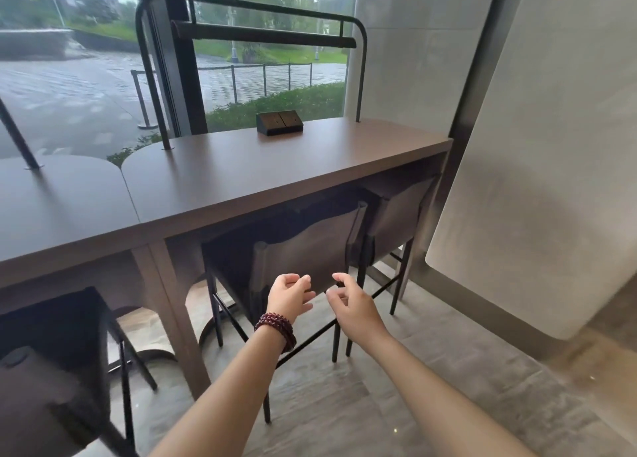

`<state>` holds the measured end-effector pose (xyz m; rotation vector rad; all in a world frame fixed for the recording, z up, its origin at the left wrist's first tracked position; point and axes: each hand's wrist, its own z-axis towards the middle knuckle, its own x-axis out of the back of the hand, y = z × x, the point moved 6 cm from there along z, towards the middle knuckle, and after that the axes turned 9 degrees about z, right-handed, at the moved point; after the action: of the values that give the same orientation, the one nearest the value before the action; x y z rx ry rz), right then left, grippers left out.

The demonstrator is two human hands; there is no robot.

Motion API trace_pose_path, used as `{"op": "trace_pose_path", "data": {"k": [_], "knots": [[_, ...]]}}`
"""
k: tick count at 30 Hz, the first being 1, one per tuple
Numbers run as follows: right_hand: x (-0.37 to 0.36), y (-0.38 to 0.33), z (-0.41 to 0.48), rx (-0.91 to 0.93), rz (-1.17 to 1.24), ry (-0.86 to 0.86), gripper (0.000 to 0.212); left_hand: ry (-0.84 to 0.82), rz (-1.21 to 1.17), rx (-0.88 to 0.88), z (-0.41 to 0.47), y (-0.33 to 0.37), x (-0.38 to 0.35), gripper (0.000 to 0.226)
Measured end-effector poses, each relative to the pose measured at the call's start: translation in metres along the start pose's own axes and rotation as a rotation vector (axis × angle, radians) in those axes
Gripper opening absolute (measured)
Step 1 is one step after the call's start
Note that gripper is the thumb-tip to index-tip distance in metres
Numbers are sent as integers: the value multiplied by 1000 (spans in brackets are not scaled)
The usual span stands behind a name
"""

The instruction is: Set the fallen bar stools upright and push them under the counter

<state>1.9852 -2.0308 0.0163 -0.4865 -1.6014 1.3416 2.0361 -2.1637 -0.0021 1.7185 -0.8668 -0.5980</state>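
Middle stool (pixel 303 250): upright, seat under the desk (pixel 241 181), back at the desk's front edge. Right stool (pixel 396 222): upright, tucked under the desk's right end, close to the wall panel (pixel 534 181). Bare floor (pixel 431 405) on the desk's near side. Left hand (pixel 291 296) and right hand (pixel 351 301): at the lower edge of the middle stool's back. Grip loose on both, fingers half-curled, holding nothing; contact cannot be told. Third stool (pixel 51 353): left of the desk's leg, near side, blurred, cut off by the frame. Black box (pixel 279 123) at the desk's far edge; markings unreadable.
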Motion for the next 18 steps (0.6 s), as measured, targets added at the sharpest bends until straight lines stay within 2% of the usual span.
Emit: {"op": "trace_pose_path", "data": {"k": [6,11,18], "knots": [[18,19,92,-72,-15,-35,45,40,-192,189,89,12,-33,63],[26,34,160,-159,35,-67,47,138,-275,322,137,17,-46,65],[30,65,241,-261,123,-142,53,226,-329,378,183,22,-76,63]]}}
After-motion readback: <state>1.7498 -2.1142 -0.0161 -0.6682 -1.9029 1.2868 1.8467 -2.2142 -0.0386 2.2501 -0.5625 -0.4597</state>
